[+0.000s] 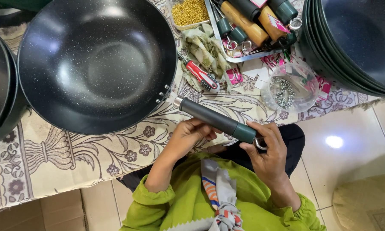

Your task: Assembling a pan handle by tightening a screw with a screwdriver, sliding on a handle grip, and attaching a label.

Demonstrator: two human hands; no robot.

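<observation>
From the head camera, we look down on a large black wok (96,64) resting on a floral cloth that covers the tabletop (64,158). Its dark grey handle (214,119) with a green end cap juts out toward us, already seated against the wok's riveted bracket, so the handle seems to be mounted, though we cannot tell whether it is fully tightened.

Our left hand (188,137) cups the handle from below, fingers curled against its underside near the middle. Our right hand (267,154) grasps the green end, fingers clenched around the cap and the metal hanging ring (260,144) there.

Beyond the handle, a red-and-white screwdriver (199,75) lies untouched on a crumpled patterned rag (207,51). A clear plastic bag of small metal screws (288,90) sits to the right, near a metal tray (243,57) holding more loose handles, and a container of small yellow bits (190,12) lies further back. Stacks of further black woks (355,42) stand at the right edge and at the left (0,85), suggesting much of the batch remains.
</observation>
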